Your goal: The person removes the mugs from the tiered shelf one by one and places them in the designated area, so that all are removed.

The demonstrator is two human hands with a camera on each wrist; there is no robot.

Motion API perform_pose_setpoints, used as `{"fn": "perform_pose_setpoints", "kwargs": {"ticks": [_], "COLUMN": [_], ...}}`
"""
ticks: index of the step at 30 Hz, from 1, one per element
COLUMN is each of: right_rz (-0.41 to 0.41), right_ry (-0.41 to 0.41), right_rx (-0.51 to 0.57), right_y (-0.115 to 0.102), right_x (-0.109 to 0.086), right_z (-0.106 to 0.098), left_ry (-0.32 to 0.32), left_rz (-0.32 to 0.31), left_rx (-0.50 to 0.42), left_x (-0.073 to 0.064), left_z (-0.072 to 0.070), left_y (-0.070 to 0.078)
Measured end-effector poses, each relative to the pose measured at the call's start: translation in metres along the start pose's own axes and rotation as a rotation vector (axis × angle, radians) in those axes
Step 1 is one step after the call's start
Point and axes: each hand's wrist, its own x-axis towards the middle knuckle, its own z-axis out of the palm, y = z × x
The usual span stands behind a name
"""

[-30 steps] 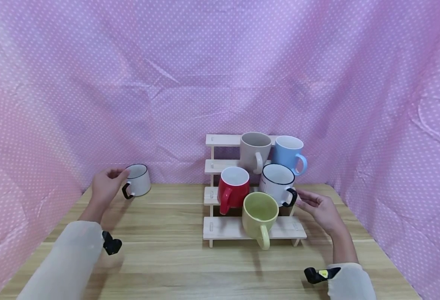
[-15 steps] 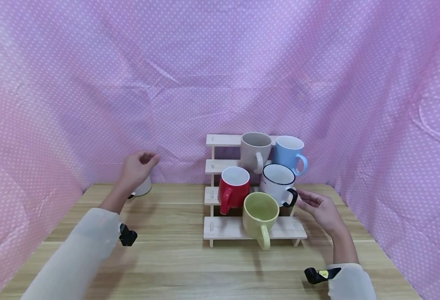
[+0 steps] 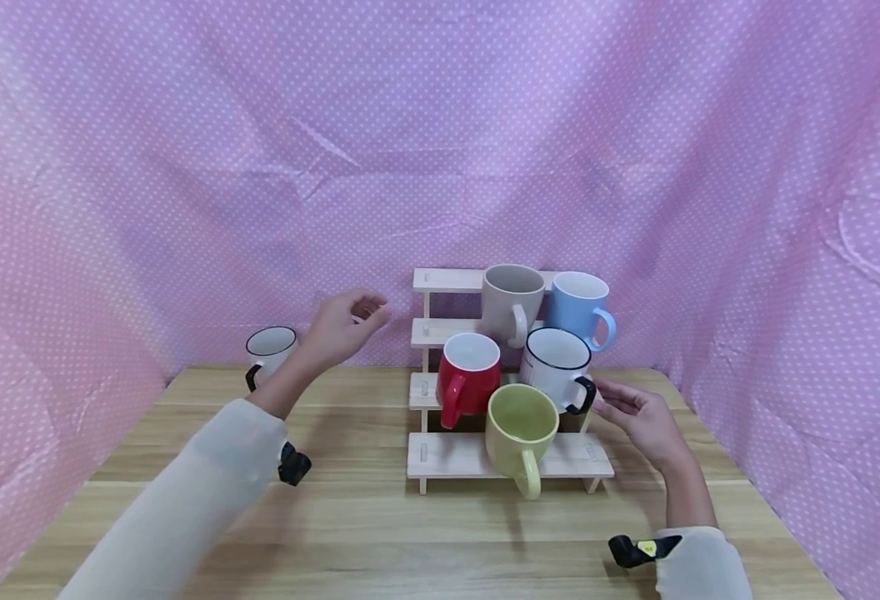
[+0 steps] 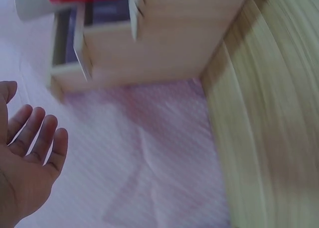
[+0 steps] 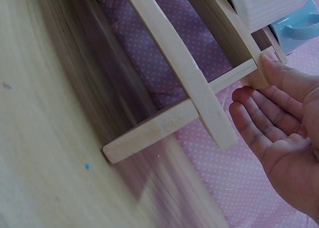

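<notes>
My left hand (image 3: 341, 327) is in the air between a white enamel mug (image 3: 269, 354) with black rim and handle and a tiered wooden stand (image 3: 451, 454). Its fingers are loosely bent, with nothing in them; the left wrist view shows the bare palm. My right hand (image 3: 644, 423) is at the stand's right side. In the right wrist view its thumb (image 5: 279, 71) lies against a shelf's end and the fingers reach beneath, pinching it. On the stand are a red mug (image 3: 476, 383), a yellow-green mug (image 3: 511, 437) and another black-rimmed white mug (image 3: 548, 375).
Higher on the stand are a grey mug (image 3: 500, 308) and a light-blue mug (image 3: 569, 312). A pink dotted cloth (image 3: 440, 167) hangs behind and beside the wooden table (image 3: 350, 542). Handles of the lower mugs jut out toward the front.
My left hand has left the white enamel mug at the left and moved right toward the stand, carrying nothing. That mug stays in place. My right hand keeps its position.
</notes>
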Motion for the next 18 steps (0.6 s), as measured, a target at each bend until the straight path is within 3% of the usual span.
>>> {"fn": "perform_pose_setpoints", "kwargs": {"ticks": [9,18], "right_rz": [0.007,0.004], "right_ry": [-0.003,-0.003], "right_rx": [0.003,0.025], "right_y": [-0.003,-0.010], "right_x": [-0.001,-0.002], "right_z": [0.001,0.002], "left_ry": [-0.111,-0.184], "left_rz": [0.072,0.167], "left_rx": [-0.073,-0.048], "left_x": [0.009,0.013], "left_z": [0.026,0.050], "left_y": [0.040,0.073]}}
